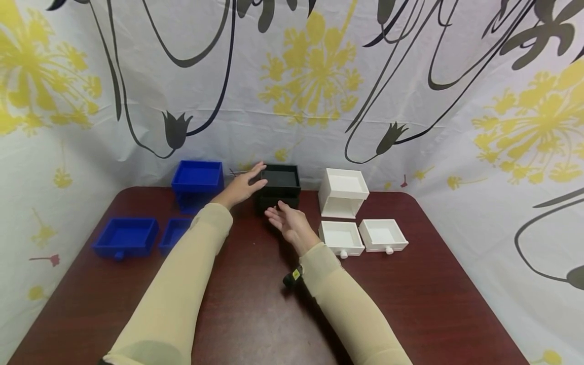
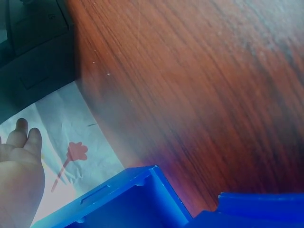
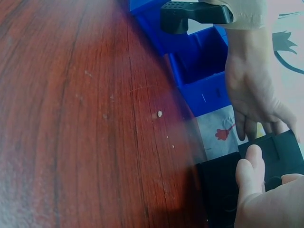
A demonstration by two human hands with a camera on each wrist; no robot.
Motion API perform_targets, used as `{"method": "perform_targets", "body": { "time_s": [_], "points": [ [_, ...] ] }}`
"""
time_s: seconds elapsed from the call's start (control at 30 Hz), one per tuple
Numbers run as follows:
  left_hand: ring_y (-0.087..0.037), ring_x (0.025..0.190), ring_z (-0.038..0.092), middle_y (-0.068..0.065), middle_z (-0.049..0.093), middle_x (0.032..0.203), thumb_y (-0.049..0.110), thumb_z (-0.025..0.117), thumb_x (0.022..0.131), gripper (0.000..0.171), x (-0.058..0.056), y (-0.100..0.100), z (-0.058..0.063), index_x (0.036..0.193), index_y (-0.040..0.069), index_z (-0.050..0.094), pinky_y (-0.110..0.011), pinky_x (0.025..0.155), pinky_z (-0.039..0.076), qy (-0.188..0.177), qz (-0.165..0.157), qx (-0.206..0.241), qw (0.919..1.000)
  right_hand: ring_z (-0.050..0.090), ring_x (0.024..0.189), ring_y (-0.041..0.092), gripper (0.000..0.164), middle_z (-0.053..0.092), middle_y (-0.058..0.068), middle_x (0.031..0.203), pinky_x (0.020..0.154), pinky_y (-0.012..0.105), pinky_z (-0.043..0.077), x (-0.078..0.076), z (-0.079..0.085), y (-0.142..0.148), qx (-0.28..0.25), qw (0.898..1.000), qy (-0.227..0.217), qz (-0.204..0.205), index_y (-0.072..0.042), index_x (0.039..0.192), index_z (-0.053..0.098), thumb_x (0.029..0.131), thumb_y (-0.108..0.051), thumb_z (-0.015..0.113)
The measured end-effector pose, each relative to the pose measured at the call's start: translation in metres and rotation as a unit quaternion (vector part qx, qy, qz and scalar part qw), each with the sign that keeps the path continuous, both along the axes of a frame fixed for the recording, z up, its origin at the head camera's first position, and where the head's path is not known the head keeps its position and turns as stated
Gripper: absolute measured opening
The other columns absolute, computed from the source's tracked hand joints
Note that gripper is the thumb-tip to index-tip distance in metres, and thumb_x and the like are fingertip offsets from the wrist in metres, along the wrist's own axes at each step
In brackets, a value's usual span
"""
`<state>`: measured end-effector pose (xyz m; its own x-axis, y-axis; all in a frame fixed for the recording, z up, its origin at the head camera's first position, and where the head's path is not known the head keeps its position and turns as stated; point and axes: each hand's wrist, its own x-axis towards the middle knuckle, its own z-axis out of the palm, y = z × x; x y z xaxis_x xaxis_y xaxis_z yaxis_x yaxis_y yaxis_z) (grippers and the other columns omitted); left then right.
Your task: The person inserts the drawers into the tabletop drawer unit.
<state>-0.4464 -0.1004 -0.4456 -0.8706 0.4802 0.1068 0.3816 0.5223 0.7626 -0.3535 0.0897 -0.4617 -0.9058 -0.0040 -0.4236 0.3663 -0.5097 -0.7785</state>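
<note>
Starting at the left of the frame, there's a blue drawer (image 1: 125,237) lying on the dark red table (image 1: 255,314), and just right of it a second blue drawer (image 1: 174,234), partly hidden by a sleeve (image 1: 191,268). Above that one stands the blue cabinet (image 1: 197,175), its front an open hollow. Now in comes the left hand (image 1: 242,186), left of centre, fingers stretched out, thumb spread wide, nothing in its grasp, right up at the side of the black cabinet (image 1: 280,178)! That cabinet sits at mid-frame, close to the patterned cloth (image 1: 283,129); whether the fingertips touch it, I can't tell. Just below it, the right hand (image 1: 290,223) is open too, fingers loosely extended at the cabinet's front, gripping nothing; contact there is unclear. Over right of centre stands the white cabinet (image 1: 344,182), and below it, side by side, a white drawer (image 1: 341,237) and another white drawer (image 1: 383,234), knobs facing the bottom of the frame.
</note>
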Motion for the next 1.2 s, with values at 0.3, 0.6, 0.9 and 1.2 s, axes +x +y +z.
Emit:
{"method": "perform_targets", "body": {
  "time_s": [0.3,0.6,0.9,1.2],
  "points": [
    [-0.030,0.153,0.020,0.012,0.008,0.169,0.053,0.048,0.105,0.069,0.001,0.001,0.002,0.164,0.026,0.023,-0.056,0.121,0.020,0.005,0.006,-0.001,1.0000,0.071,0.106,0.026,0.037,0.067,0.020,0.120,0.097,0.038,0.054,-0.005,0.000,0.001,0.000,1.000,-0.001,-0.003,0.000,0.136,0.056,0.104,-0.019,0.061],
    [-0.031,0.153,0.020,0.014,0.008,0.169,0.056,0.047,0.104,0.070,0.001,0.002,0.005,0.164,0.029,0.023,-0.057,0.120,0.021,0.001,0.012,0.004,0.9999,0.072,0.105,0.026,0.045,0.066,0.021,0.121,0.099,0.038,0.053,-0.008,0.003,0.001,-0.003,1.000,0.002,0.002,0.002,0.144,0.051,0.104,-0.018,0.060],
    [-0.031,0.153,0.020,0.012,0.007,0.169,0.055,0.047,0.105,0.070,0.002,0.001,0.004,0.164,0.027,0.022,-0.057,0.121,0.020,0.003,0.009,-0.006,0.9999,0.071,0.106,0.026,0.044,0.065,0.023,0.126,0.099,0.038,0.053,-0.010,0.002,0.001,-0.004,1.000,-0.005,0.005,0.003,0.142,0.052,0.104,-0.019,0.060],
    [-0.032,0.154,0.020,0.013,0.006,0.169,0.056,0.048,0.104,0.071,0.002,0.000,0.001,0.164,0.027,0.022,-0.058,0.120,0.020,-0.001,0.007,-0.002,1.0000,0.071,0.109,0.026,0.045,0.065,0.023,0.127,0.098,0.037,0.053,-0.011,0.000,0.001,-0.007,1.000,-0.009,0.007,0.003,0.143,0.052,0.104,-0.019,0.060]
  ]
}}
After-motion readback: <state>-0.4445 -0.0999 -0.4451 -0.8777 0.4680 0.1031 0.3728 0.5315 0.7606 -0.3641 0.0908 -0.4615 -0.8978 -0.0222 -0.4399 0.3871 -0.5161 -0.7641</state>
